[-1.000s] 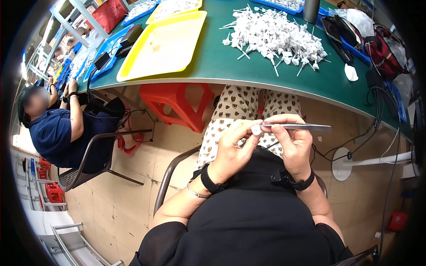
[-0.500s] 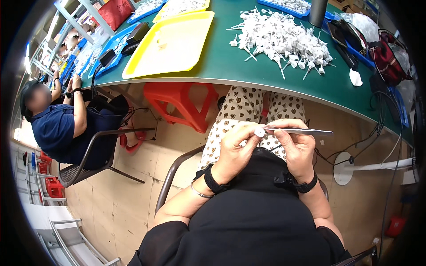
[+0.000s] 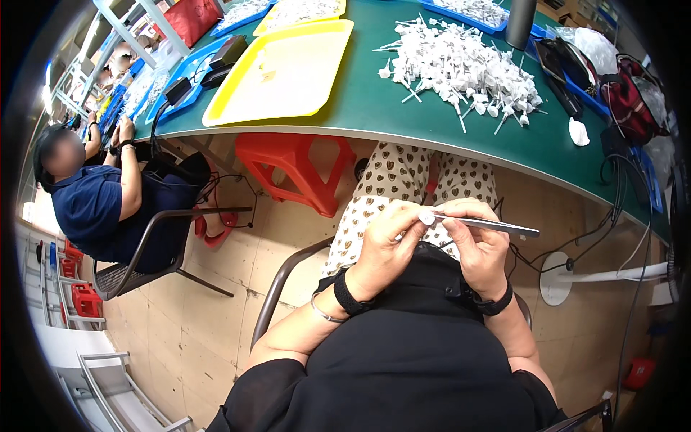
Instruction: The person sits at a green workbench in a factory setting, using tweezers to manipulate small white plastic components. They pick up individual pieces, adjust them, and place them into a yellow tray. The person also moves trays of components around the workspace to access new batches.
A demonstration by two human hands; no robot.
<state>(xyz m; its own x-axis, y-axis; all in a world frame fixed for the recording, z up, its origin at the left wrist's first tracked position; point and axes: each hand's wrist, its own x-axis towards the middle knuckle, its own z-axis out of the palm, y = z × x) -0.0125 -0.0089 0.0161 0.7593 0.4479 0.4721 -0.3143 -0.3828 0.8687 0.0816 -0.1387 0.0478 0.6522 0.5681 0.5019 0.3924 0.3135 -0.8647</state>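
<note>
Above my lap, my left hand (image 3: 385,248) pinches a small round white plastic piece (image 3: 427,217) between thumb and fingers. My right hand (image 3: 481,252) is closed on metal tweezers (image 3: 504,227), whose thin end points left and meets the white piece or lies right beside it; the exact contact is too small to tell. Both hands are close together, short of the table's front edge. Beyond them on the green table (image 3: 367,93) lies a heap of white plastic pieces with thin stems (image 3: 461,68).
A yellow tray (image 3: 295,72) with a few small bits lies left of the heap. Blue trays, a dark cylinder (image 3: 520,25) and bags (image 3: 633,108) stand farther off. Below the table is a red stool (image 3: 295,165). Cables hang at right. A seated person (image 3: 93,194) works at left.
The tweezers have tilted, their outer end now lower and more of their side showing. The white piece has turned slightly and shifted a little right. Both hands keep their hold.
</note>
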